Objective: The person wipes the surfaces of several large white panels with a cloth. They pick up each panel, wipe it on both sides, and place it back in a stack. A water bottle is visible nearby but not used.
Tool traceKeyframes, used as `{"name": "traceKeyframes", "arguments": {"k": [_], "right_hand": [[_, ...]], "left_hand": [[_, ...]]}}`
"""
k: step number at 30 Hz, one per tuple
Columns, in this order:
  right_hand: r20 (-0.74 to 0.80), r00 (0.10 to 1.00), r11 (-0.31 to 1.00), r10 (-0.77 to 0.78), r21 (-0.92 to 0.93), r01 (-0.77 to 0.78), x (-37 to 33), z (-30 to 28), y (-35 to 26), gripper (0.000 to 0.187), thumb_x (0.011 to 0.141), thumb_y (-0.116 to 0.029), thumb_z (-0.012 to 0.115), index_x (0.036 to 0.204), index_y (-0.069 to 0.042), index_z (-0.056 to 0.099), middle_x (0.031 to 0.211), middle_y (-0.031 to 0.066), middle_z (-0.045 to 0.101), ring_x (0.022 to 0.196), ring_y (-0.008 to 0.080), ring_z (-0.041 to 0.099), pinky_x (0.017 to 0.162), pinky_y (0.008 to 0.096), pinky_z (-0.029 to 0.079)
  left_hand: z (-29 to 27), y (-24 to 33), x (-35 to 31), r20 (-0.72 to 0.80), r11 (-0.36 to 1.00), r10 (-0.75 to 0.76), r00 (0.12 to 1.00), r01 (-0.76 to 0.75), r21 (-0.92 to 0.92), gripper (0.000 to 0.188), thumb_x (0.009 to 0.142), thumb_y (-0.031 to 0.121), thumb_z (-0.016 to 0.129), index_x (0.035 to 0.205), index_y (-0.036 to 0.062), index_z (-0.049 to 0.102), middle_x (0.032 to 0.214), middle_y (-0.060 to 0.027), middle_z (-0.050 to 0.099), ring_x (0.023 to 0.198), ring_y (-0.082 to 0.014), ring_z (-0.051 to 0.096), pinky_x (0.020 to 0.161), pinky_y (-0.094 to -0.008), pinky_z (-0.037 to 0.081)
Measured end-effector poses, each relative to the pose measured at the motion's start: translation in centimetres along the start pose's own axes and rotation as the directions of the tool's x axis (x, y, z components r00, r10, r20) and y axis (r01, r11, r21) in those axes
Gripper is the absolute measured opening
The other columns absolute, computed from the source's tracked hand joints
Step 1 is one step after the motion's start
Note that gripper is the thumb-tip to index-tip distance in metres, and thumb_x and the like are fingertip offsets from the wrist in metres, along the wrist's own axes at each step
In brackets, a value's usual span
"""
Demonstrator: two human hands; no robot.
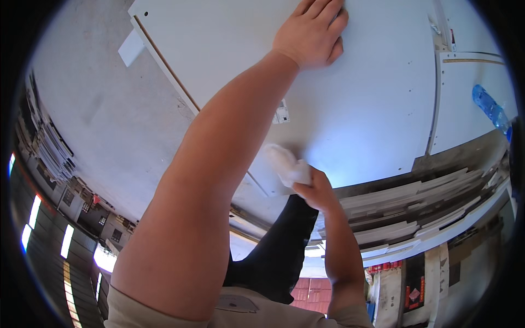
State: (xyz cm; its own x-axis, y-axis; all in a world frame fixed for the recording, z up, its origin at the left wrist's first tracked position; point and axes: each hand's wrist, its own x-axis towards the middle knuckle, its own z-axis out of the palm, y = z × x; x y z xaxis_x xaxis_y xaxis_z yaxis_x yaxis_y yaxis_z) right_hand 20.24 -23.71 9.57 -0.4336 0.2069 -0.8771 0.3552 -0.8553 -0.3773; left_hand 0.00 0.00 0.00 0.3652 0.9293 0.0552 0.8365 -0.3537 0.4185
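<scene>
A large white panel (361, 104) with small drilled holes lies in front of me. My left hand (314, 34) rests on its far part, palm down, the fingers spread a little and partly cut off by the top edge of the view. In my right hand (318, 190) is a bunched white cloth (287, 165), gripped near the panel's near edge; the cloth looks slightly blurred. Between the two hands a small printed label (281, 112) shows beside my left forearm.
Another white panel (465, 104) adjoins on the right, with a blue clear plastic bottle (490, 106) lying on it. Stacked white strips (404, 205) sit below the near edge. Grey floor (104, 109) spreads to the left, with leaning boards (49, 142) beyond.
</scene>
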Motion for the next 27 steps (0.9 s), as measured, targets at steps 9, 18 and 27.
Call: {"name": "traceKeyframes", "arguments": {"k": [9, 18, 27], "right_hand": [[-0.456, 0.853, 0.341, -0.256, 0.782, 0.521, -1.8, -9.5, -4.5, 0.069, 0.076, -0.025, 0.062, 0.14, -0.004, 0.045, 0.138, 0.0151, 0.054, 0.127, 0.0361, 0.051, 0.107, 0.0553, 0.041], [-0.612, 0.215, 0.624, -0.761, -0.6, 0.5, 7.3, -15.9, -20.9, 0.057, 0.092, -0.005, 0.056, 0.146, 0.002, 0.039, 0.147, 0.0196, 0.042, 0.134, 0.0263, 0.044, 0.109, 0.0342, 0.036], [-0.301, 0.332, 0.285, -0.894, -0.954, -0.097, 18.6, -13.7, -30.6, 0.064, 0.089, -0.021, 0.06, 0.147, -0.004, 0.04, 0.158, 0.014, 0.031, 0.148, 0.0341, 0.022, 0.118, 0.0549, 0.016]], "left_hand": [[-0.6, -0.7, 0.9, 0.027, 0.999, -0.009, 1.0, 0.008, 0.041, 0.057, 0.08, 0.024, 0.061, 0.132, 0.0042, 0.052, 0.151, -0.0168, 0.039, 0.141, -0.0333, 0.035, 0.116, -0.0486, 0.028], [-0.7, 0.2, 0.4, -0.024, 1.0, -0.017, 1.0, 0.017, -0.007, 0.054, 0.078, 0.019, 0.058, 0.128, 0.0003, 0.053, 0.147, -0.0181, 0.044, 0.138, -0.0335, 0.041, 0.113, -0.0495, 0.034], [-1.4, 0.1, 0.6, 0.026, 0.996, -0.073, 0.997, 0.074, -0.05, 0.052, 0.075, 0.018, 0.062, 0.124, 0.0026, 0.057, 0.147, -0.0124, 0.045, 0.139, -0.0258, 0.04, 0.114, -0.0442, 0.035]]}}
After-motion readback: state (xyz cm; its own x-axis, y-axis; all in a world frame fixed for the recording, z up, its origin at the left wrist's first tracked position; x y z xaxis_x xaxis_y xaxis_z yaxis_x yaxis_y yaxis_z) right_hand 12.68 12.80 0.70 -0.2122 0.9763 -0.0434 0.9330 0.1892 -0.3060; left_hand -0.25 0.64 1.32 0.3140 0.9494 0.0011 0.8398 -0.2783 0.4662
